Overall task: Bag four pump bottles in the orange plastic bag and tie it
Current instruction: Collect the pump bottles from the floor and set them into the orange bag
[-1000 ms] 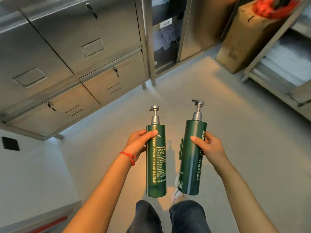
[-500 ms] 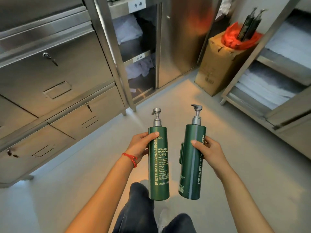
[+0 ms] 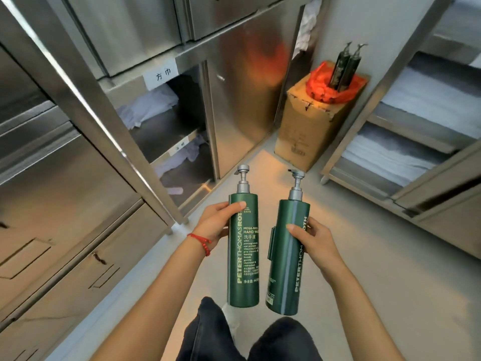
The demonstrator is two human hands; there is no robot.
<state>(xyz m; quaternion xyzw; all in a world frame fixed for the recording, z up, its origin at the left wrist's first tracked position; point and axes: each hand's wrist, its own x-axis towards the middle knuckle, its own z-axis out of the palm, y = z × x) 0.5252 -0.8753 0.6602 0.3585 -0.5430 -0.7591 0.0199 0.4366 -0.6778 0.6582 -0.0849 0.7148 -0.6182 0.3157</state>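
Orange bag (image 3: 328, 87) sits open on top of a cardboard box (image 3: 309, 131) at the far end of the floor, two dark pump bottles (image 3: 344, 66) already standing upright in it, pumps above the rim. Box stands in the corner between the steel cabinet (image 3: 247, 105) on the left and steel shelving (image 3: 406, 142) on the right. A bare strip of pale floor (image 3: 364, 243) runs from the person's legs to the box, cabinets closing it in on both sides.

Left hand (image 3: 217, 224) wrapped around a green bottle (image 3: 243, 246), held upright, label facing the camera. Right hand (image 3: 311, 241) closed on a second green bottle (image 3: 287, 256), tilted slightly. The two bottles are just beside each other, not touching, both well apart from the bag.

Against half a second back: box and bag sit lower and closer to centre, and the bagged bottles show in full.
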